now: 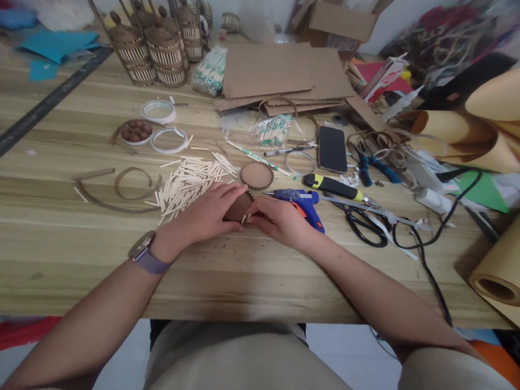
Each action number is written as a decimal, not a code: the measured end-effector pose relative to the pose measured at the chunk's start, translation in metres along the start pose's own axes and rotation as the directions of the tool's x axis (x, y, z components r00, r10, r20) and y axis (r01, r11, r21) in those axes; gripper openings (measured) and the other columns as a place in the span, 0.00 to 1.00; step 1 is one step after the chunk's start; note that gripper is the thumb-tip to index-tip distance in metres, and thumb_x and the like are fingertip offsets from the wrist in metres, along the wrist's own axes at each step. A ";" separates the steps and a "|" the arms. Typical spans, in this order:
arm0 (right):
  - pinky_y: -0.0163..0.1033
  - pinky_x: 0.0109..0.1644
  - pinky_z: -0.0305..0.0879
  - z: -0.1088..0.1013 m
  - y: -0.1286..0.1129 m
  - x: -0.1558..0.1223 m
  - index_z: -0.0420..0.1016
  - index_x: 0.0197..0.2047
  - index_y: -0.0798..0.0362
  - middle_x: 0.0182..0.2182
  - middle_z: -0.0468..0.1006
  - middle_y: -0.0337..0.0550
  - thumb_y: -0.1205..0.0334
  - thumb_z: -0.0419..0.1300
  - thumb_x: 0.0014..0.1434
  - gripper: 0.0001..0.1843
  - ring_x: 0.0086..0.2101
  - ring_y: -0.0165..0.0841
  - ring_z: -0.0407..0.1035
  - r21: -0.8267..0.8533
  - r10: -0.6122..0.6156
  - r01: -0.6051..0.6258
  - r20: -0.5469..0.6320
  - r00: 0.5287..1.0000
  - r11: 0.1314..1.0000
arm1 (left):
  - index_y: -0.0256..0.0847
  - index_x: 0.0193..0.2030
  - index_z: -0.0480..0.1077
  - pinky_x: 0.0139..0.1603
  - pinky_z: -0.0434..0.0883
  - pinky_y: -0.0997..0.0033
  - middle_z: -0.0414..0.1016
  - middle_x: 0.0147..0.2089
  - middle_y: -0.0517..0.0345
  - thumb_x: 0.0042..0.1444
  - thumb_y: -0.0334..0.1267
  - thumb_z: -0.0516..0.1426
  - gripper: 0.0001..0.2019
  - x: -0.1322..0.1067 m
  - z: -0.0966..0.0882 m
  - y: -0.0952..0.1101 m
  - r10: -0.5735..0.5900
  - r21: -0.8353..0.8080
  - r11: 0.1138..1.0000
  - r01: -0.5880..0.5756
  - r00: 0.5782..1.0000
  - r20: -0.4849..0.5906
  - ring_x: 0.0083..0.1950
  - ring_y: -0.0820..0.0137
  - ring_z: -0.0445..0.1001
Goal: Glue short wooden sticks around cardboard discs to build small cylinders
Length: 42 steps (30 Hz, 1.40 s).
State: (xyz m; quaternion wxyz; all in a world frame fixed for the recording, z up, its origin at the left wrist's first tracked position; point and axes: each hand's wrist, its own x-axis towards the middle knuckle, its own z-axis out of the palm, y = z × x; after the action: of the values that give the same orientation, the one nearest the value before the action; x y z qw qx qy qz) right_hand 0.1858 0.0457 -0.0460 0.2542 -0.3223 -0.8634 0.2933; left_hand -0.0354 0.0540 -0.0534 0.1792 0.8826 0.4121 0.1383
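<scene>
My left hand is curled around a small round brown cardboard disc with a raised rim, its thumb along the near edge. The fingers of my right hand are pinched on a short pale wooden stick at the disc's near right edge; both hands partly hide the disc. Just beyond lies a second round cardboard piece with a dark braided rim. Left of it, a loose pile of short wooden sticks reaches up to my left hand. Beside my right hand is a blue glue gun.
Scissors, a yellow-black utility knife and a phone lie to the right. White tape rolls, a dish of brown beads, cardboard sheets and lidded stick-sided containers stand farther back. A black cable crosses the right side.
</scene>
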 end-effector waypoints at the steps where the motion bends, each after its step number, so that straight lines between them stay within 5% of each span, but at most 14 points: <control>1: 0.36 0.39 0.64 0.000 0.000 0.000 0.70 0.35 0.52 0.33 0.75 0.43 0.69 0.57 0.63 0.05 0.36 0.35 0.70 -0.001 0.004 -0.004 0.001 1.000 1.000 | 0.37 0.69 0.57 0.69 0.58 0.43 0.64 0.68 0.39 0.53 0.46 0.66 0.40 0.000 0.000 0.000 0.003 -0.001 1.000 -0.003 1.000 0.002 0.68 0.48 0.61; 11: 0.37 0.39 0.64 -0.008 -0.007 0.004 0.73 0.40 0.53 0.35 0.76 0.44 0.68 0.61 0.61 0.03 0.37 0.36 0.71 -0.098 0.052 -0.047 0.049 0.997 0.994 | 0.39 0.69 0.58 0.70 0.57 0.44 0.62 0.70 0.40 0.55 0.45 0.64 0.37 -0.001 0.000 -0.001 0.027 -0.014 1.000 -0.027 1.000 0.006 0.70 0.50 0.60; 15: 0.35 0.34 0.60 -0.035 -0.023 0.001 0.73 0.48 0.53 0.33 0.76 0.41 0.61 0.66 0.58 0.15 0.30 0.33 0.69 -0.188 0.214 -0.213 -0.015 0.977 0.959 | 0.38 0.70 0.57 0.71 0.58 0.47 0.58 0.72 0.39 0.58 0.43 0.61 0.35 -0.005 0.000 -0.002 0.043 -0.058 0.998 -0.041 0.999 0.034 0.72 0.52 0.58; 18: 0.36 0.32 0.57 -0.059 -0.029 -0.012 0.74 0.37 0.52 0.26 0.76 0.40 0.56 0.62 0.61 0.09 0.27 0.33 0.68 -0.283 0.370 -0.393 -0.132 0.919 0.875 | 0.39 0.71 0.55 0.72 0.56 0.48 0.53 0.74 0.39 0.58 0.44 0.61 0.36 -0.006 0.000 0.000 0.035 -0.059 0.998 -0.032 0.998 0.046 0.74 0.52 0.54; 20: 0.37 0.29 0.54 -0.070 -0.026 -0.025 0.73 0.30 0.51 0.23 0.75 0.41 0.52 0.60 0.62 0.13 0.26 0.35 0.67 -0.405 0.497 -0.531 -0.197 0.845 0.744 | 0.38 0.71 0.54 0.73 0.54 0.46 0.51 0.75 0.39 0.56 0.46 0.62 0.39 -0.005 0.001 0.004 0.024 -0.031 0.999 -0.023 0.999 0.033 0.75 0.50 0.52; 23: 0.38 0.28 0.51 -0.072 -0.018 -0.045 0.74 0.28 0.50 0.23 0.75 0.44 0.48 0.59 0.61 0.17 0.25 0.37 0.67 -0.526 0.628 -0.654 -0.262 0.733 0.544 | 0.36 0.71 0.55 0.73 0.54 0.44 0.55 0.73 0.38 0.54 0.48 0.64 0.41 -0.003 0.003 0.010 0.000 0.032 0.999 0.000 1.000 -0.020 0.73 0.47 0.53; 25: 0.38 0.28 0.52 -0.067 -0.012 -0.053 0.75 0.30 0.51 0.24 0.76 0.45 0.46 0.59 0.61 0.17 0.25 0.37 0.68 -0.521 0.665 -0.669 -0.234 0.709 0.530 | 0.36 0.70 0.55 0.71 0.56 0.43 0.59 0.71 0.39 0.54 0.47 0.63 0.40 -0.002 0.005 0.014 -0.017 0.060 0.998 0.020 0.998 -0.061 0.71 0.46 0.57; 31: 0.38 0.28 0.55 -0.054 0.003 -0.059 0.72 0.32 0.51 0.27 0.77 0.43 0.50 0.65 0.53 0.13 0.27 0.36 0.69 -0.324 0.709 -0.754 -0.268 0.652 0.571 | 0.32 0.69 0.57 0.69 0.60 0.45 0.65 0.68 0.40 0.55 0.42 0.62 0.36 -0.002 0.012 0.014 -0.025 0.072 0.997 0.033 0.994 -0.109 0.67 0.47 0.61; 34: 0.38 0.30 0.58 -0.054 0.007 -0.061 0.69 0.30 0.49 0.26 0.75 0.39 0.50 0.66 0.49 0.14 0.27 0.36 0.69 -0.051 0.734 -0.767 -0.256 0.630 0.640 | 0.32 0.67 0.60 0.69 0.59 0.46 0.66 0.67 0.41 0.55 0.40 0.61 0.34 -0.002 0.014 0.013 -0.008 0.075 0.997 0.018 0.991 -0.135 0.67 0.48 0.61; 38: 0.37 0.30 0.61 -0.054 -0.002 -0.060 0.67 0.35 0.48 0.27 0.74 0.36 0.52 0.70 0.42 0.21 0.27 0.33 0.67 0.480 0.753 -0.600 -0.235 0.615 0.640 | 0.34 0.67 0.60 0.69 0.60 0.47 0.66 0.67 0.42 0.55 0.40 0.60 0.33 -0.001 0.015 0.012 -0.005 0.064 0.998 0.014 0.991 -0.130 0.66 0.50 0.63; 42: 0.36 0.29 0.59 -0.045 -0.017 -0.051 0.69 0.34 0.49 0.24 0.69 0.34 0.50 0.70 0.44 0.19 0.25 0.30 0.62 0.710 0.712 -0.391 -0.221 0.667 0.586 | 0.33 0.67 0.60 0.69 0.60 0.47 0.66 0.66 0.42 0.54 0.39 0.61 0.34 0.000 0.013 0.011 -0.006 0.059 0.998 0.013 0.994 -0.107 0.65 0.49 0.63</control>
State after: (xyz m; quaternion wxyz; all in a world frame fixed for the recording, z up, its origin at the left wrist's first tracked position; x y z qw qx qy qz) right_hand 0.2406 0.0143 -0.0160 0.4421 -0.5456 -0.4763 0.5291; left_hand -0.0224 0.0444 -0.0605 0.1312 0.8769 0.4292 0.1721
